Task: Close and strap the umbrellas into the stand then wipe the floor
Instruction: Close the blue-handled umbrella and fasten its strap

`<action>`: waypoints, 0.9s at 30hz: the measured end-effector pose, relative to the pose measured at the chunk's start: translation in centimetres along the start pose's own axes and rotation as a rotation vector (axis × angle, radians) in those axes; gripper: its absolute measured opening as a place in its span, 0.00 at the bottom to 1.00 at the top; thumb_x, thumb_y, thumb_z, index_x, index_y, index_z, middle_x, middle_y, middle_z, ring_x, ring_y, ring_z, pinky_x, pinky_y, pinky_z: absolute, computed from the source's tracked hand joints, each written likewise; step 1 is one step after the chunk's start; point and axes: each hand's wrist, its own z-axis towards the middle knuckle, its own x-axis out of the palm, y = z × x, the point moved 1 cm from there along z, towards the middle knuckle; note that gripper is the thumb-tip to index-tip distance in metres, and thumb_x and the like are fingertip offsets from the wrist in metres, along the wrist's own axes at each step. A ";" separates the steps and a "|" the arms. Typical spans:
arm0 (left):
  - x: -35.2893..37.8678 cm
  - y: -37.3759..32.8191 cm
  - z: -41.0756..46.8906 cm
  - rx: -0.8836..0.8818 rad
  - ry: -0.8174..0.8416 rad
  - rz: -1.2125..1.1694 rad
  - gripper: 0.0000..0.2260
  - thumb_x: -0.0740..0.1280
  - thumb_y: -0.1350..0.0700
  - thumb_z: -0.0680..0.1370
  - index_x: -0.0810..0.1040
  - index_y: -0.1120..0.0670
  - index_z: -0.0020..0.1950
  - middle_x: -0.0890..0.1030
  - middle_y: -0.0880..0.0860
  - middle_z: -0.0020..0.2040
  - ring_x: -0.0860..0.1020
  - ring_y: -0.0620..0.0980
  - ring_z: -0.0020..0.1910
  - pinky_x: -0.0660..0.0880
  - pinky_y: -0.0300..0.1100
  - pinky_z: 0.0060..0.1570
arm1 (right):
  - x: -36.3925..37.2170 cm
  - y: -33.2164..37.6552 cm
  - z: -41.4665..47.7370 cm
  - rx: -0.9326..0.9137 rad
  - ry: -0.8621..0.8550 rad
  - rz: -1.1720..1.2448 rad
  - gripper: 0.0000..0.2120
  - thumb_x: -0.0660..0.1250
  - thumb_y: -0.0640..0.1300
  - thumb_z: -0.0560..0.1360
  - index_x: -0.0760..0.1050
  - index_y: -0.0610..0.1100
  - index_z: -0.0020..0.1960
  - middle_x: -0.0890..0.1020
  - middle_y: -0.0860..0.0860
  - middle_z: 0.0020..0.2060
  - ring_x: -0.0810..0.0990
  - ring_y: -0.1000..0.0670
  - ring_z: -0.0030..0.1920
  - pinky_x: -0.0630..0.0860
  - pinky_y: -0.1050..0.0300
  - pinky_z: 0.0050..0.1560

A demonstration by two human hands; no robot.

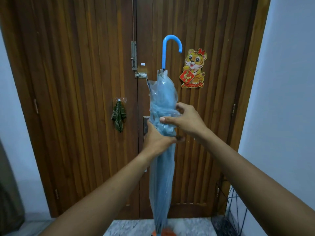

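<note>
A folded translucent blue umbrella [162, 167] stands upright in front of me, tip down near the floor, with its light-blue hooked handle [170, 46] at the top. My left hand [157, 138] is wrapped around the canopy at mid-height. Just above it, my right hand [185, 120] pinches the loose bunched folds of the canopy between thumb and fingers. A dark wire umbrella stand [235, 212] shows at the lower right, beside the wall.
A brown wooden double door [76, 99] fills the view, with bolts at its middle seam. A dark green cloth [118, 114] hangs on a hook on the left leaf; a tiger sticker [194, 68] is on the right. An orange object [163, 233] lies by the umbrella's tip on the speckled floor.
</note>
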 end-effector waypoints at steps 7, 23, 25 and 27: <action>-1.6 -0.6 0.8 -0.001 -0.233 0.162 0.04 0.73 0.54 0.72 0.80 0.50 0.44 0.83 0.48 0.36 0.82 0.47 0.35 0.76 0.40 0.31 | -1.3 1.2 0.3 0.084 0.054 -0.241 0.17 0.76 0.57 0.71 0.80 0.49 0.53 0.83 0.54 0.51 0.82 0.55 0.50 0.77 0.57 0.45; -3.7 -3.9 -1.0 -0.329 0.762 -0.735 0.15 0.61 0.69 0.65 0.72 0.59 0.51 0.69 0.55 0.37 0.73 0.49 0.25 0.78 0.46 0.35 | -2.3 -0.6 -0.8 0.071 0.508 0.510 0.04 0.71 0.42 0.77 0.78 0.46 0.44 0.67 0.56 0.24 0.61 0.59 0.24 0.52 0.62 0.26; -4.1 -4.1 -1.0 -0.341 0.848 -0.708 0.16 0.62 0.68 0.66 0.73 0.61 0.53 0.71 0.57 0.38 0.77 0.53 0.30 0.80 0.52 0.42 | -2.4 -0.6 -0.9 0.058 0.529 0.516 0.04 0.71 0.42 0.75 0.78 0.47 0.42 0.67 0.55 0.25 0.62 0.57 0.26 0.52 0.60 0.28; -4.5 -3.9 -0.7 -0.334 0.821 -0.544 0.15 0.64 0.66 0.69 0.74 0.62 0.55 0.76 0.60 0.41 0.80 0.58 0.38 0.80 0.54 0.49 | -2.2 -0.1 -1.0 0.005 0.497 0.470 0.04 0.72 0.42 0.76 0.77 0.44 0.46 0.72 0.55 0.26 0.66 0.57 0.27 0.55 0.63 0.27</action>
